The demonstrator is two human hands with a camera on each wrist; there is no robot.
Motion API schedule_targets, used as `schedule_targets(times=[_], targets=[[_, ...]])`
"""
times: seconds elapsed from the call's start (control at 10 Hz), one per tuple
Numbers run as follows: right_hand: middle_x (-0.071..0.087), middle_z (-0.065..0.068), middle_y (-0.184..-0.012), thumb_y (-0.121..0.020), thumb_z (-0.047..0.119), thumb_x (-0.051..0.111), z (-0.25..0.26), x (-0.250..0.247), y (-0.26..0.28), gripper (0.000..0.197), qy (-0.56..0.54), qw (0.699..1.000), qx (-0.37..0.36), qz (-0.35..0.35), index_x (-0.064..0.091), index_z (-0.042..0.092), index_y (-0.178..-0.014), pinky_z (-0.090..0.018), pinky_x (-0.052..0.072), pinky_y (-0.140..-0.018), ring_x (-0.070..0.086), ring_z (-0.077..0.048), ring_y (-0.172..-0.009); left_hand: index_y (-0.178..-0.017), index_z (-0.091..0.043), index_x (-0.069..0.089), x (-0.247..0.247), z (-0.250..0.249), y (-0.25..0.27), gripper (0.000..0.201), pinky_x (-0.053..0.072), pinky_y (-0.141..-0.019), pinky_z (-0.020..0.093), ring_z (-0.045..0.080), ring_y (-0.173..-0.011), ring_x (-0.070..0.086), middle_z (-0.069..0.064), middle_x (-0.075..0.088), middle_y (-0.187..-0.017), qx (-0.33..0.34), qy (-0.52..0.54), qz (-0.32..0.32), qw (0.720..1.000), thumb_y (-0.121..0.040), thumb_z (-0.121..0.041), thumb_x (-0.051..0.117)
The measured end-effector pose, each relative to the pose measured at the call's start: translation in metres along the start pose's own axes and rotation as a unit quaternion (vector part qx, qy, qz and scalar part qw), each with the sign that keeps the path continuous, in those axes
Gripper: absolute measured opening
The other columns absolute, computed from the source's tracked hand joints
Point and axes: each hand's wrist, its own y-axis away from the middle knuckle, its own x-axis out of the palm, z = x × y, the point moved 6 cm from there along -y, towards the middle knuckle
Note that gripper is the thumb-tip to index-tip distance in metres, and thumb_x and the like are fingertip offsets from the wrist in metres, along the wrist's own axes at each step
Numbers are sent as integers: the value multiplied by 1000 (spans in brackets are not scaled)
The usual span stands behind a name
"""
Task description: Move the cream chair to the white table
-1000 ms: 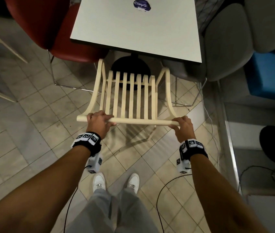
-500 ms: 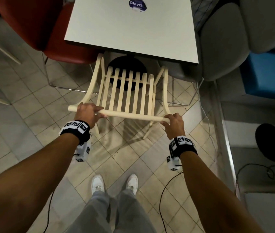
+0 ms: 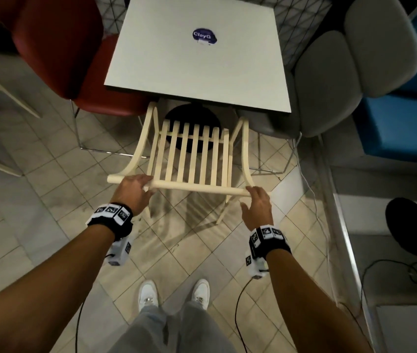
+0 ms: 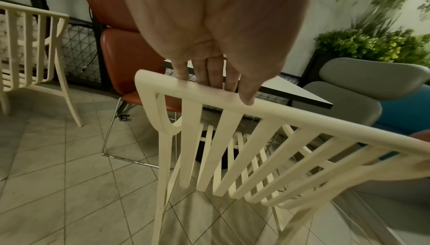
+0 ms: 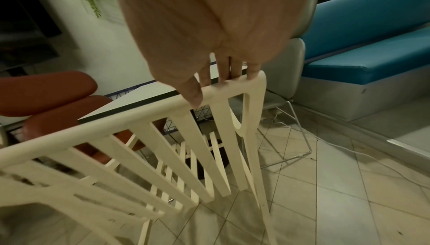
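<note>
The cream slatted chair [image 3: 194, 154] stands on the tiled floor with its seat tucked under the near edge of the white table [image 3: 202, 72]. My left hand [image 3: 133, 189] rests on the left end of the chair's top rail [image 4: 256, 114], fingers nearly straight with the tips laid over the rail. My right hand [image 3: 257, 202] touches the right end of the rail [image 5: 139, 118] with straight fingers [image 5: 223, 76]. Neither hand wraps round the rail. The chair's front legs are hidden beneath the table.
A red chair [image 3: 75, 59] stands at the table's left and a grey padded chair [image 3: 342, 80] at its right, both close to the cream chair's arms. A blue bench [image 3: 406, 123] lies far right. Cables [image 3: 312, 200] trail on the floor. Another cream chair [image 4: 30, 50] stands left.
The chair has slid forward so its seat goes under the table edge. Both hands have loosened from a curled hold on the top rail to straight fingers resting on it.
</note>
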Motion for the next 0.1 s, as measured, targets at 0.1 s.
schedule_targets(times=[0.1], targets=[[33,-7,-155,-84,11,69,-11,1,35,61,-5,1000,2,-13,46,22,-140,-46,34,-115,29,-25,-143,-136,-16,55,8,11,37,52,36,-114,40,28,-135,46,6,48,-149,26,-12,-27,999,-86,-28,61]])
